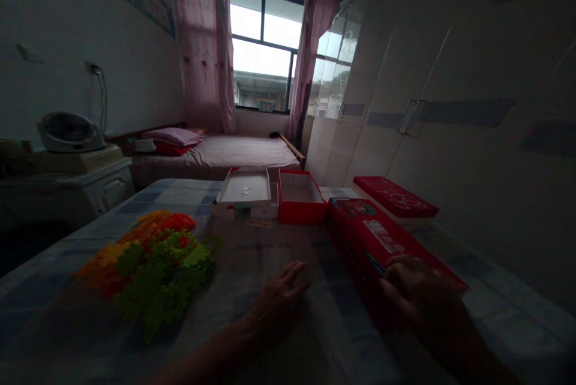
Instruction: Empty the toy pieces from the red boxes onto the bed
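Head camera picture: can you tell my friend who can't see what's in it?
The right hand rests on a long red box on a checked table. The left hand lies flat beside a pile of orange and green pieces.

table (252, 253) | checked cloth | red box (382, 241) | toy pile (153, 265) | open boxes (270, 193)

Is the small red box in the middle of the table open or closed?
Open. The small red box has no lid on it, and its pale inner walls and floor are visible from above. It looks empty, though the dim light may hide something.
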Demonstrator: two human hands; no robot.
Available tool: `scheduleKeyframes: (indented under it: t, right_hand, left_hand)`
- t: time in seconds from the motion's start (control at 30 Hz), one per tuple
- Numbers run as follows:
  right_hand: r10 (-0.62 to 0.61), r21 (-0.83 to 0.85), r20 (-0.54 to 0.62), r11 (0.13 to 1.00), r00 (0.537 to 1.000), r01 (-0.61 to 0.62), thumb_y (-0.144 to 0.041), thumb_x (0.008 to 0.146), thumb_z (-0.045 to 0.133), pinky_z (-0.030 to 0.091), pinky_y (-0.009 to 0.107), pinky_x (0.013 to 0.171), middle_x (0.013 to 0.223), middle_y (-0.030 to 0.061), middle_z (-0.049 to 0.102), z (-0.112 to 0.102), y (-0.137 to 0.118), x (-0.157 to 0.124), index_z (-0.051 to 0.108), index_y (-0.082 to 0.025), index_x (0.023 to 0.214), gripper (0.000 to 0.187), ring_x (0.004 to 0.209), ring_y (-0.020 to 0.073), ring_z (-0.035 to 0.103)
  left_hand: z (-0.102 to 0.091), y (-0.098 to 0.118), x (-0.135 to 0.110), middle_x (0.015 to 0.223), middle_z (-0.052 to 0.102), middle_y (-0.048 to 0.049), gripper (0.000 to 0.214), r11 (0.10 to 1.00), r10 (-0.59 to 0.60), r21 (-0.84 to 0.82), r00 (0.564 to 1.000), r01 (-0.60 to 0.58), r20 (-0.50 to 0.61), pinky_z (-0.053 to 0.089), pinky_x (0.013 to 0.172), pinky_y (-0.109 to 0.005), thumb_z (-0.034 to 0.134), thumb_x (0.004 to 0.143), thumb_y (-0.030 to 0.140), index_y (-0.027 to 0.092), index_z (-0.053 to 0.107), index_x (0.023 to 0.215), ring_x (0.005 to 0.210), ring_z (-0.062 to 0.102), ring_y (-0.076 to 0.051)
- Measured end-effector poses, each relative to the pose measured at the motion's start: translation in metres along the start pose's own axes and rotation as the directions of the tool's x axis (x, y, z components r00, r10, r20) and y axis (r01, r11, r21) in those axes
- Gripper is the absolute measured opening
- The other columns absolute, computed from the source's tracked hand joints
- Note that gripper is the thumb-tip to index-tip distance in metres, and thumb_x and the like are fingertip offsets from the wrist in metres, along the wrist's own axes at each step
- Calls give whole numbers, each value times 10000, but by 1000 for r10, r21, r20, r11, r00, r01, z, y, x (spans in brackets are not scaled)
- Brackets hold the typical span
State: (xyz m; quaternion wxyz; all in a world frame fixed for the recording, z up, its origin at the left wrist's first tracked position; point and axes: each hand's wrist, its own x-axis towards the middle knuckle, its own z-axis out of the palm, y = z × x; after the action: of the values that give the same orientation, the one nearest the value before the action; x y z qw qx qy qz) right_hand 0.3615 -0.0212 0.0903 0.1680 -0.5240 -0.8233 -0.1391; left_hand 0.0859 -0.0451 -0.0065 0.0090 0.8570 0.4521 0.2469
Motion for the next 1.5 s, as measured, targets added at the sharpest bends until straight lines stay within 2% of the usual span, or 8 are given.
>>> scheduleKeyframes:
  t: [0.13, 0.27, 0.4, 0.53, 0.63, 0.87, 1.3, 1.5]
  right_hand:
    - [-109, 212, 19, 972, 994, 103, -386, 883, 464, 511, 395, 791, 1104, 77, 637, -19, 0, -19, 667, -264, 920, 240, 1021, 246, 605]
    - [-152, 206, 26, 968, 988, 144, -347, 881, 459, 483, 491, 904, 1275, 105, 566, -15, 6, -5, 648, -260, 1097, 300, 1172, 287, 536]
    - [-316, 155, 46, 940, 948, 306, -233, 865, 459, 432, 536, 967, 1321, 110, 547, -1, 4, 12, 645, -257, 1128, 323, 1243, 304, 479]
    - [-387, 161, -13, 909, 922, 384, -164, 866, 449, 392, 514, 1023, 1261, 108, 594, 7, 6, 25, 618, -208, 1128, 316, 1245, 274, 477]
    - [-445, 204, -23, 875, 895, 440, -134, 878, 420, 376, 471, 1046, 1162, 88, 639, 5, 9, 34, 626, -197, 949, 226, 1153, 227, 544]
    - [-556, 184, 17, 818, 831, 544, -164, 881, 497, 379, 426, 1015, 1039, 44, 666, -10, 5, 48, 628, -213, 867, 141, 1156, 217, 529]
    - [-635, 213, 84, 764, 768, 609, -218, 929, 424, 372, 389, 960, 889, 30, 670, -15, 5, 64, 663, -204, 801, 272, 1029, 186, 545]
    - [-674, 281, 109, 726, 731, 628, -178, 923, 352, 363, 352, 925, 770, 17, 634, -20, 8, 74, 584, -181, 654, 355, 879, 149, 547]
  left_hand:
    - [-9, 16, 7, 1415, 445, -175, 494, 984, 174, 40, 982, -171, -75, 469, 1022, -451, 463, 807, 65, 142, 434, 1294, 1353, 373, -274]
    - [-25, 46, 28, 1427, 437, -146, 550, 941, 339, 16, 937, -339, -85, 423, 1074, -391, 462, 835, 111, 120, 344, 1372, 1344, 377, -241]
    - [-29, 66, 49, 1324, 526, -106, 375, 879, 470, -10, 869, -477, -156, 412, 1064, -321, 377, 895, 122, 130, 455, 1261, 1297, 420, -187]
    - [-22, 71, 58, 1169, 596, -78, 269, 880, 461, -15, 863, -474, -207, 442, 1002, -316, 357, 922, 163, 160, 528, 1129, 1170, 512, -168]
    - [-20, 71, 63, 1125, 609, -72, 221, 871, 483, -1, 856, -491, -186, 436, 986, -314, 388, 936, 249, 165, 545, 1066, 1132, 518, -166]
    - [-24, 73, 78, 887, 600, -34, 319, 857, 514, 45, 847, -513, -137, 452, 820, -297, 384, 941, 402, 179, 601, 867, 856, 543, -145]
    - [-28, 69, 82, 1042, 597, -66, 325, 864, 503, 73, 849, -498, -161, 435, 902, -323, 457, 895, 448, 163, 608, 939, 1013, 527, -177]
    - [-34, 79, 86, 1011, 582, -65, 296, 835, 547, 94, 835, -542, -52, 426, 892, -326, 473, 875, 430, 161, 593, 901, 979, 503, -188]
